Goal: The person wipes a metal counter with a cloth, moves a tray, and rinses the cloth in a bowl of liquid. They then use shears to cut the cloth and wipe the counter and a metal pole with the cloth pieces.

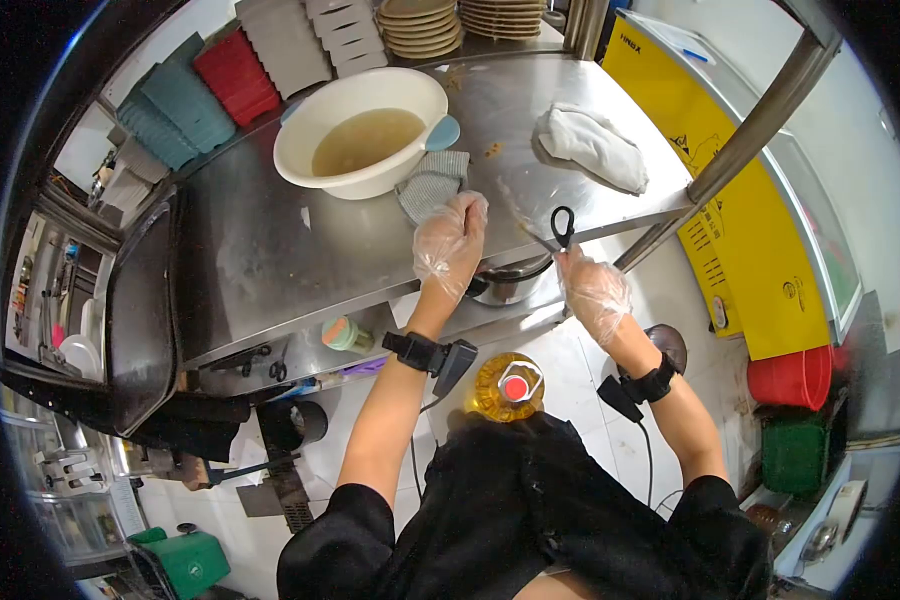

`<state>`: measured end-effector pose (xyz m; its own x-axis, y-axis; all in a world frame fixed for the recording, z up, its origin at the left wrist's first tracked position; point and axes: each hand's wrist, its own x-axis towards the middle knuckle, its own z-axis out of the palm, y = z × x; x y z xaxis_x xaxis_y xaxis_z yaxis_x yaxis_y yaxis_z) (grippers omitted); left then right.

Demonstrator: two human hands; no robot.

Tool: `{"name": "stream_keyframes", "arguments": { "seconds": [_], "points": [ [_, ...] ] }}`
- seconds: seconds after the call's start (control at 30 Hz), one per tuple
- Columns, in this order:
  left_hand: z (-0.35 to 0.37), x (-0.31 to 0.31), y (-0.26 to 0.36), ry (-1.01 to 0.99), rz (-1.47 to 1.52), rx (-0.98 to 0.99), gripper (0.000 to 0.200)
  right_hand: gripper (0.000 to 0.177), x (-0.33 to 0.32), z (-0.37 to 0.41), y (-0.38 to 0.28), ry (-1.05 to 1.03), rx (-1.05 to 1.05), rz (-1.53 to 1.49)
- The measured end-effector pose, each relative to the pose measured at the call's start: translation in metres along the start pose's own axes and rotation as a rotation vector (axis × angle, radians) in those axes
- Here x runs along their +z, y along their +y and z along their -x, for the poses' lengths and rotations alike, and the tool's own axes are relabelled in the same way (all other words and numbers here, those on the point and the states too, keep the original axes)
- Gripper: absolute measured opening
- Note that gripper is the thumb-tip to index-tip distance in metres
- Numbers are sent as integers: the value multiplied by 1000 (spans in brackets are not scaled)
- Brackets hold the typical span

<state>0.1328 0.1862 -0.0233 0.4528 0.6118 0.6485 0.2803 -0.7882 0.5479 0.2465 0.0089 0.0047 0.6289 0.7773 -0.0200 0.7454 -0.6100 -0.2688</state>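
Observation:
My left hand [452, 240], in a clear plastic glove, is over the counter's front edge with its fingers curled together. Just beyond it a grey striped cloth [432, 187] lies against a white basin [292, 150] of cloudy brownish liquid; whether the fingers touch the cloth is unclear. My right hand [595, 292], also gloved, is closed on a tool with a black loop handle [563, 228], probably scissors, at the counter edge. Between and below the hands, a metal pot [507, 290] is partly hidden under the counter.
The steel counter [270, 240] also holds a white cloth bundle [595, 148], stacked plates [417, 28] and trays [237, 78]. A metal post [765, 110] rises at right beside a yellow freezer [740, 230]. On the floor stands an oil bottle [490, 385] near my body.

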Motion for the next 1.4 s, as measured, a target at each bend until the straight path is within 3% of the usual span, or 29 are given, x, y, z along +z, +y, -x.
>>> {"name": "stream_keyframes", "arguments": {
  "seconds": [0.1,0.17,0.2,0.37,0.47,0.57,0.7,0.8,0.97,1.1,1.2,1.33,1.4],
  "points": [
    [-4,-6,8,-26,52,-15,16,38,8,-6,9,56,-36,14],
    [-11,-18,16,-267,-42,-151,19,37,6,2,-2,41,-35,53],
    [-12,-17,13,-266,-44,-152,19,38,-1,2,-5,-44,-6,48],
    [-21,-8,12,-352,-196,-100,25,36,11,-14,13,-5,35,22],
    [-20,-10,20,-357,-257,-105,29,34,1,-4,-2,-61,20,28],
    [-18,-7,16,-289,-217,-81,28,33,11,-12,13,79,-134,26],
    [-17,-8,15,-299,-235,-87,26,34,4,0,2,-45,-49,110],
    [-15,-5,14,-288,-232,-86,26,39,11,-15,20,-12,-14,61],
    [-15,-5,14,-221,-232,-67,23,33,-1,-4,5,-73,-94,129],
    [-13,-3,12,-220,-204,-91,22,31,4,-15,19,21,-88,54],
    [-14,-3,11,-199,-192,-61,21,32,-11,-1,-1,-89,-122,160],
    [-13,-3,11,-212,-213,-66,21,32,-2,-13,17,64,-136,78],
    [-13,-2,10,-206,-213,-65,21,32,2,-9,16,35,-136,96]
  ]
}}
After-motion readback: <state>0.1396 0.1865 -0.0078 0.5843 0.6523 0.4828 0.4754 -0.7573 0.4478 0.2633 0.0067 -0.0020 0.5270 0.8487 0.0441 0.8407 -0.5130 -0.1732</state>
